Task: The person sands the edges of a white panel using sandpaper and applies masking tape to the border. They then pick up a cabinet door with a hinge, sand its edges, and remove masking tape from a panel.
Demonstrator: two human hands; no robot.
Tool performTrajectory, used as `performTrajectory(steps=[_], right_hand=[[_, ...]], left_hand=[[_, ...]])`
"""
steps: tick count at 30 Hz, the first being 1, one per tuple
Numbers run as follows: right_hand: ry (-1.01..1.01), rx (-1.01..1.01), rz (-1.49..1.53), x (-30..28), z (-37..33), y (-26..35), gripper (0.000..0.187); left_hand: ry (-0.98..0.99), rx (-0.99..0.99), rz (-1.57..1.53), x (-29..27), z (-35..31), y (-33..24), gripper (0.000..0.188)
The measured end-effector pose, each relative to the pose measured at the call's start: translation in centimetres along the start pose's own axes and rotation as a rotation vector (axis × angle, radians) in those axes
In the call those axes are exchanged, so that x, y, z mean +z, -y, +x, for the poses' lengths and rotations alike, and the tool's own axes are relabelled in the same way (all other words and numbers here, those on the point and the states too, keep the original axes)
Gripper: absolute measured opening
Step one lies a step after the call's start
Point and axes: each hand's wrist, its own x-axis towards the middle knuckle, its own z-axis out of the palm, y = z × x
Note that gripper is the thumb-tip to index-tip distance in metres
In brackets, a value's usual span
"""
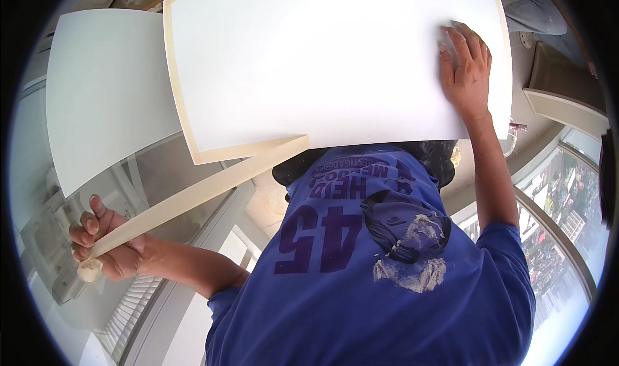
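A large white panel (pixel 335 69) lies in front of me, with pale masking tape along its left edge and part of its near edge. A long strip of masking tape (pixel 206 189) runs from that near edge, folded back at the panel, down to the left. My left hand (pixel 113 240) is closed on the strip's far end, and a small crumpled wad (pixel 90 270) shows beneath the fingers. On the panel's right side my right hand (pixel 467 76) rests with its fingers spread, holding nothing. Its fingertips look dusty with something whitish.
A second pale panel (pixel 106 89) sits at the left, partly under the big one. Glass (pixel 177 163) lies below it. Windows (pixel 561 205) curve along the right, near a shelf-like box (pixel 567 76). Another person's grey-clad leg (pixel 538 11) is at the top right.
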Motion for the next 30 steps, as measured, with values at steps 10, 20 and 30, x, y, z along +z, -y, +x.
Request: performTrajectory(steps=[10,20,30], right_hand=[[-0.006,-0.014,-0.037,-0.7,-0.3,0.0,0.037],[-0.003,-0.038,0.004,-1.1,0.2,0.4,0.037],[0.012,-0.056,0.019,-0.8,0.6,-0.2,0.035]], left_hand=[[-0.106,-0.352,0.363,7.7,1.1,0.4,0.045],[0.463,-0.355,1.436,14.3,-12.0,9.7,0.026],[0.331,-0.481,1.36,8.9,-8.2,5.6,0.009]])
